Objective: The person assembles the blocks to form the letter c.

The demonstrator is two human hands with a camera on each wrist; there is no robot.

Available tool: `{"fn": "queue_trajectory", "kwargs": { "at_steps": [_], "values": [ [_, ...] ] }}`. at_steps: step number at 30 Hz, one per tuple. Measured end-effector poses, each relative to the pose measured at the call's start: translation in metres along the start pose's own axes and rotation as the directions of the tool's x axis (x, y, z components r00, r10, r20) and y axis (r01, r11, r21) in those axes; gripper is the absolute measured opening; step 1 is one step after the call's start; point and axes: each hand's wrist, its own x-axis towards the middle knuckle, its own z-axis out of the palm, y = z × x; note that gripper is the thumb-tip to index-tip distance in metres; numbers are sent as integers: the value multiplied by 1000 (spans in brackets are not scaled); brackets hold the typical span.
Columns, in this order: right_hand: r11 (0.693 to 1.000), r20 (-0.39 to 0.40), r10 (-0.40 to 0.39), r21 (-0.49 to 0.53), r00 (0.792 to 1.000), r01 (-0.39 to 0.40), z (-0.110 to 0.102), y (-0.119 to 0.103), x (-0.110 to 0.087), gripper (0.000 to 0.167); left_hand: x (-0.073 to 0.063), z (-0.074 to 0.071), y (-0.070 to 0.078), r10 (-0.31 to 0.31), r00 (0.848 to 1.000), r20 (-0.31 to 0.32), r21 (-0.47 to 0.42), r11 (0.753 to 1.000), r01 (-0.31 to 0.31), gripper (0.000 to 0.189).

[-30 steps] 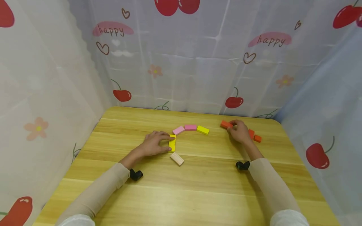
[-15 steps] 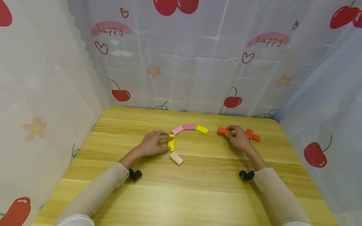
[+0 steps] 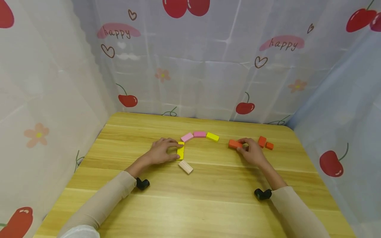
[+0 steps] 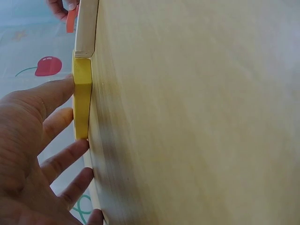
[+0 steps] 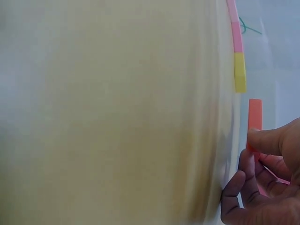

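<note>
Near the left of the table, my left hand point(image 3: 162, 151) rests its thumb and index fingertips on a yellow wooden block point(image 3: 180, 150); the other fingers spread loosely in the left wrist view. A plain wood block point(image 3: 186, 167) lies beside the yellow one's near end. From its far end curves a row: a light pink block point(image 3: 187, 137), a darker pink block point(image 3: 199, 134) and a second yellow block point(image 3: 212, 137). Between thumb and fingers, my right hand point(image 3: 251, 152) pinches an orange block point(image 3: 235, 144), which seems raised slightly off the table in the right wrist view.
Right of my right hand lie another orange block point(image 3: 262, 141) and a smaller orange piece point(image 3: 269, 145). The wooden table point(image 3: 190, 205) ends at a cherry-patterned curtain point(image 3: 193, 89) behind and on both sides.
My right hand has drawn the orange block toward me and a little left, away from the other orange pieces. The left hand has stayed at the yellow block.
</note>
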Motion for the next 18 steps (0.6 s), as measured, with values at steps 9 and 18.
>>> {"fn": "queue_trajectory", "kwargs": {
  "at_steps": [9,18],
  "values": [
    [998,8,-52,43,999,52,8,-9,-19,34,0,-3,1,1,1000,-7,-3,1000,-1,52],
    [992,35,-119,51,992,117,15,-15,-34,33,0,-2,3,3,1000,1,-14,1000,-3,51]
  ]
}}
